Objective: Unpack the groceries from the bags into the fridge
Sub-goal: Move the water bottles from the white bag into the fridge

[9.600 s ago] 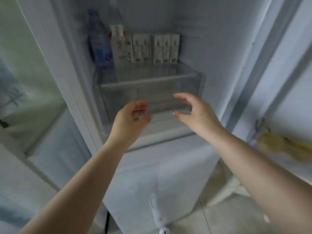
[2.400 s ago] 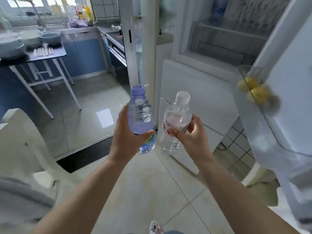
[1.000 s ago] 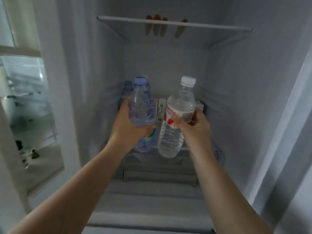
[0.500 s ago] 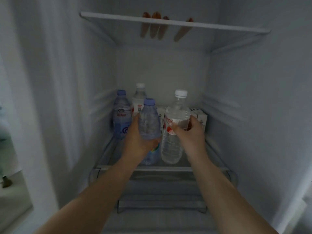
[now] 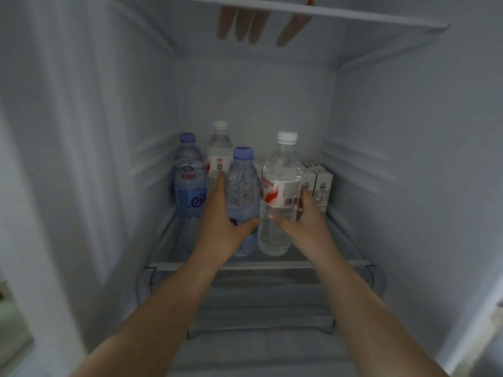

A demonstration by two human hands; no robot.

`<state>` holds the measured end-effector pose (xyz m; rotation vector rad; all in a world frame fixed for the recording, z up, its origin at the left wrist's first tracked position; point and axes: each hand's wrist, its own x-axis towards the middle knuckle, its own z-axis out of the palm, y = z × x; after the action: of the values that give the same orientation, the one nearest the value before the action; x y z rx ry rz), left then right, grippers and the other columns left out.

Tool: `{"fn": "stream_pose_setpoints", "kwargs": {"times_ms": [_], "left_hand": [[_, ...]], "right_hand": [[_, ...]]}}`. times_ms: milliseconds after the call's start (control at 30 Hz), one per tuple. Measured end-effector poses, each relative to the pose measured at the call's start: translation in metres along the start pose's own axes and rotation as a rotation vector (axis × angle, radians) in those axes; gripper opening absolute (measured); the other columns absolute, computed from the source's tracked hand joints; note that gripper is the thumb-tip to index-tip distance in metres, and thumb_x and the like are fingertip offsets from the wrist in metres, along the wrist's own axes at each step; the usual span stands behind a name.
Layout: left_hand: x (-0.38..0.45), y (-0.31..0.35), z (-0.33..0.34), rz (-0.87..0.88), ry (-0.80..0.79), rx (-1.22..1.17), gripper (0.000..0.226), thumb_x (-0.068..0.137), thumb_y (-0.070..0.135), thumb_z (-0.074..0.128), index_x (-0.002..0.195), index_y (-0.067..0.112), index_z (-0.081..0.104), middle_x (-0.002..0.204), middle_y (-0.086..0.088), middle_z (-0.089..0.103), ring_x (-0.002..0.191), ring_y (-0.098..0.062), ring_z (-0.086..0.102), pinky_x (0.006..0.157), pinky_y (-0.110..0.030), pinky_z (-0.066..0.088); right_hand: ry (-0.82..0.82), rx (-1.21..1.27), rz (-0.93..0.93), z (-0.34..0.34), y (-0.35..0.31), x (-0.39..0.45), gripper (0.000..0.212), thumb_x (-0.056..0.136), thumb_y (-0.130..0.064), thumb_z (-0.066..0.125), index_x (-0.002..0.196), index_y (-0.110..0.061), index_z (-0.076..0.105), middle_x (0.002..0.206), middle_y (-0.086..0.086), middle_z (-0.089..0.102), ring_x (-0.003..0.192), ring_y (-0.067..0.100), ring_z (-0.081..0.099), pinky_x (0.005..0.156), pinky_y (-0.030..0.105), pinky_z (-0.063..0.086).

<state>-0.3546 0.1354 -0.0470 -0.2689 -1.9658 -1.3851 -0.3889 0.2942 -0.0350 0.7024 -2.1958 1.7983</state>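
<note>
Two hands (image 5: 268, 221) grip ribbed clear plastic bottles (image 5: 277, 186) on glass shelf (image 5: 261, 263).

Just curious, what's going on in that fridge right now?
Left hand grips blue-capped bottle. Right hand grips white-capped bottle. Both at glass shelf; cartons close behind.

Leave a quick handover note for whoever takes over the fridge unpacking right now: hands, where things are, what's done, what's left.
Left hand grips the blue-capped bottle; right hand grips the white-capped bottle.
Both bottles are upright at the glass shelf; contact unclear.
Done: two bottles and small cartons stand behind.
Left: set both down, let go, fetch more groceries.
</note>
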Motion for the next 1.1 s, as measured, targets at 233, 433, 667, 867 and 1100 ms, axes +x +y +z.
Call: {"fn": "stream_pose_setpoints", "kwargs": {"times_ms": [233, 433, 667, 867, 1100], "left_hand": [[-0.031, -0.014, -0.014, -0.037, 0.069, 0.137, 0.066, 0.075, 0.007, 0.076, 0.115, 0.047, 0.042, 0.109, 0.025, 0.054, 0.1, 0.015, 0.051, 0.081, 0.001, 0.038], [-0.017, -0.021, -0.01, -0.09, 0.066, 0.158, 0.057, 0.076, 0.006, 0.075, 0.118, 0.033, 0.049, 0.107, 0.017, 0.055, 0.093, 0.009, 0.052, 0.079, -0.001, 0.037], [0.018, -0.047, 0.001, -0.079, 0.085, 0.226, 0.048, 0.075, 0.004, 0.075, 0.118, 0.014, 0.058, 0.109, 0.003, 0.064, 0.102, -0.014, 0.061, 0.083, -0.014, 0.047], [0.039, -0.068, 0.011, -0.104, 0.127, 0.273, 0.051, 0.073, 0.004, 0.076, 0.121, 0.01, 0.058, 0.112, -0.01, 0.066, 0.102, -0.023, 0.062, 0.087, -0.033, 0.051], [0.05, -0.084, 0.02, -0.155, 0.172, 0.308, 0.053, 0.072, 0.009, 0.077, 0.121, 0.012, 0.057, 0.111, -0.011, 0.064, 0.101, -0.025, 0.061, 0.087, -0.045, 0.052]], "right_hand": [[-0.066, -0.096, 0.097, -0.007, 0.032, -0.024, 0.068, 0.079, -0.006, 0.072, 0.13, -0.039, 0.041, 0.122, -0.019, 0.054, 0.114, 0.003, 0.053, 0.099, 0.028, 0.044], [-0.032, -0.24, 0.063, 0.001, 0.032, -0.01, 0.067, 0.078, -0.01, 0.073, 0.133, -0.025, 0.037, 0.11, -0.018, 0.05, 0.101, 0.001, 0.051, 0.072, 0.004, 0.036], [-0.042, -0.386, 0.105, 0.011, 0.037, 0.033, 0.068, 0.077, -0.014, 0.075, 0.134, -0.015, 0.037, 0.129, 0.002, 0.055, 0.117, 0.018, 0.054, 0.092, 0.026, 0.04], [-0.022, -0.413, 0.105, 0.017, 0.051, 0.06, 0.067, 0.074, -0.012, 0.077, 0.13, -0.013, 0.04, 0.129, 0.007, 0.054, 0.119, 0.023, 0.053, 0.1, 0.035, 0.043], [0.01, -0.52, 0.072, 0.012, 0.061, 0.073, 0.067, 0.072, -0.021, 0.079, 0.127, -0.013, 0.041, 0.126, 0.008, 0.054, 0.114, 0.025, 0.055, 0.093, 0.036, 0.047]]}}
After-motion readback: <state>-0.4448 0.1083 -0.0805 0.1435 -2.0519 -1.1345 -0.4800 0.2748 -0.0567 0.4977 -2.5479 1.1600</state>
